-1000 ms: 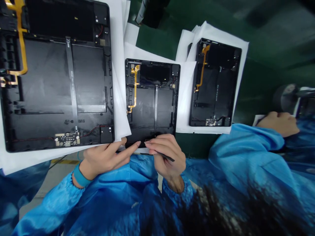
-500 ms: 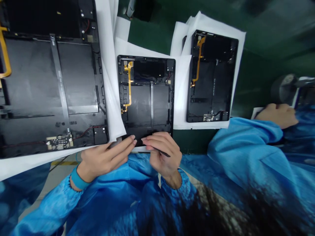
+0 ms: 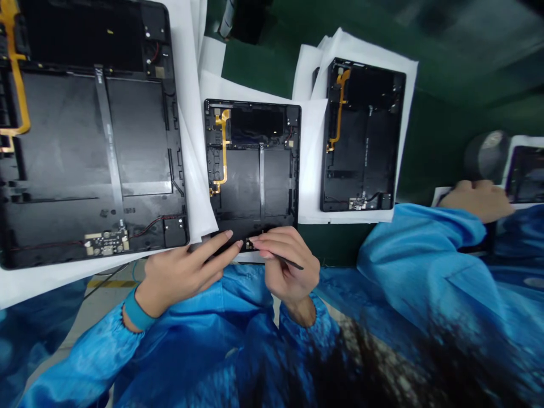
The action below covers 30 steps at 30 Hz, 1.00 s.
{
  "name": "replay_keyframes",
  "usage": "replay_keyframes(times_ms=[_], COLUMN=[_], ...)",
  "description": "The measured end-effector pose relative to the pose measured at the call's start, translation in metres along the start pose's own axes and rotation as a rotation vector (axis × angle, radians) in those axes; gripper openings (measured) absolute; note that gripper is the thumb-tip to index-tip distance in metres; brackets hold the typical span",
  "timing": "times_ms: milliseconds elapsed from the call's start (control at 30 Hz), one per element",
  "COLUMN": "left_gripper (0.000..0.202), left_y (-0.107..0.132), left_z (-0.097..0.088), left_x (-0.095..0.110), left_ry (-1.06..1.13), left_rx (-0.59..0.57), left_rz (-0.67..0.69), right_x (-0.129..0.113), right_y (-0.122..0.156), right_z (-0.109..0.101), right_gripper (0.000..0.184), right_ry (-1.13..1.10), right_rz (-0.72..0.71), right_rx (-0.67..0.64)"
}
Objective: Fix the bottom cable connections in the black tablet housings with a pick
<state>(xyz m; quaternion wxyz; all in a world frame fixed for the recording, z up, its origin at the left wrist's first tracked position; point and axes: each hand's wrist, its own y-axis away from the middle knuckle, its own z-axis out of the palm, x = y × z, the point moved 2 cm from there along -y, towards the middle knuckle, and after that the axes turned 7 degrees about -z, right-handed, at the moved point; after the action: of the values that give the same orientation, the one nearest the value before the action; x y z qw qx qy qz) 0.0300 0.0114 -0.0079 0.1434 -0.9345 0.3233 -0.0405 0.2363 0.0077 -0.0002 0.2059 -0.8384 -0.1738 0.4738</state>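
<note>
In front of me an opened black tablet housing (image 3: 242,187) lies on white sheeting, with an orange flex cable (image 3: 224,158) along its left side. My left hand (image 3: 181,277) rests at its lower left edge, fingers stretched out and spread, holding nothing. My right hand (image 3: 293,263) is at the lower right edge, pinching slim dark tweezers (image 3: 291,262) whose back end sticks out to the right. Their tips are hidden by the fingers. Between the two hands' fingertips shows part of a small circuit board (image 3: 249,243) at the housing's bottom.
A larger-looking opened tablet housing (image 3: 72,147) lies close on the left. Another housing (image 3: 365,136) sits on white foam sheets (image 3: 312,170) to the right. Farther right, a co-worker's hand (image 3: 478,201) and blue sleeve (image 3: 420,243) reach beside a dark round object (image 3: 487,153).
My left index and middle fingers have spread apart. My right hand has shifted slightly right with the tweezers, uncovering part of the small board. The view has moved a little.
</note>
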Motion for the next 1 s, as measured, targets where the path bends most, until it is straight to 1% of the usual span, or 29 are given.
replay_keyframes(times_ms=[167,367,500,633,733,800,900,1000], left_gripper=[0.038,0.039,0.039,0.038,0.037,0.038,0.043,0.046], left_y=[-0.001,-0.002,-0.002,-0.001,0.000,-0.001,-0.002,-0.001], left_z=[0.000,0.002,0.003,0.006,0.007,0.007,0.006,0.007], left_x=[0.001,0.004,0.006,0.007,0.008,0.009,0.008,0.006], left_ry=[0.031,0.049,0.056,0.062,0.074,0.082,0.085,0.044], left_rx=[-0.007,0.004,0.011,0.008,0.011,0.011,0.010,0.006], left_rz=[-0.015,-0.041,-0.039,-0.053,-0.058,-0.058,-0.067,-0.043], right_x=[-0.001,0.000,-0.004,-0.008,-0.009,-0.008,-0.007,-0.005], right_y=[-0.002,0.004,0.014,0.023,0.026,0.027,0.031,0.040], right_z=[0.000,0.003,0.005,0.008,0.008,0.008,0.006,0.002], right_gripper=[0.026,0.025,0.024,0.023,0.021,0.018,0.016,0.019], right_ry=[0.018,0.051,0.119,0.239,0.269,0.288,0.360,0.411], right_rz=[-0.017,-0.049,-0.131,-0.183,-0.221,-0.256,-0.310,-0.359], right_rx=[-0.040,-0.029,-0.023,-0.095,-0.092,-0.091,-0.129,-0.168])
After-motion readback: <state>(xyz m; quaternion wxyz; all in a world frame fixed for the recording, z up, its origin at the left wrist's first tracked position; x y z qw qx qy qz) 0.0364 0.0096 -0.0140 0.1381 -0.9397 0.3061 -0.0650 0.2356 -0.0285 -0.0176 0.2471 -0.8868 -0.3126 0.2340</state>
